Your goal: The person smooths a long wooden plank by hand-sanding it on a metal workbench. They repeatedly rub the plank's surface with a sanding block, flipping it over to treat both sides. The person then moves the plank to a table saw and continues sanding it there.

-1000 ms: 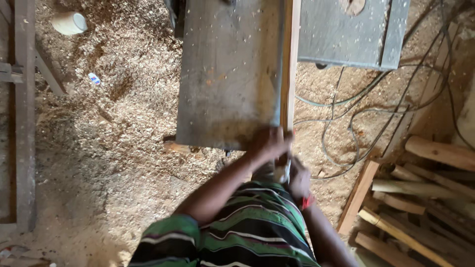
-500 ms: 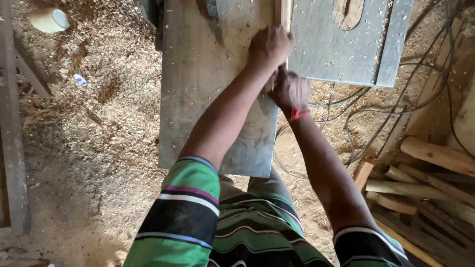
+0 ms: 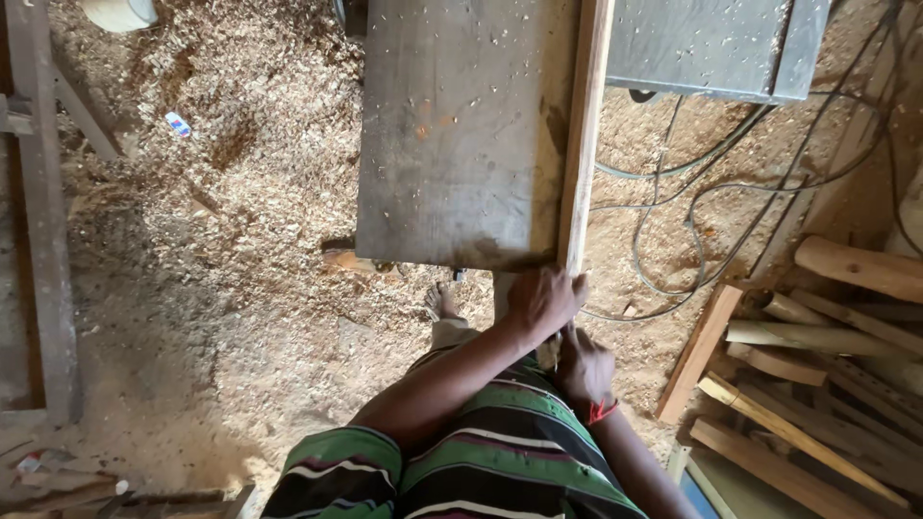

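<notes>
A long wooden strip (image 3: 584, 135) lies along the right edge of the grey desk (image 3: 452, 135), running from far to near. Left hand (image 3: 545, 300) is closed over the strip's near end. Right hand (image 3: 583, 369) sits just nearer, fingers curled around the same end from below. Sawdust (image 3: 240, 192) covers the floor; timber offcuts (image 3: 817, 365) lie at right.

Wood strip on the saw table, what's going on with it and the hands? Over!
Left hand grips the near end of the wood strip. Right hand holds it just behind. Strip lies along the table edge. Nothing blocking it.
</notes>
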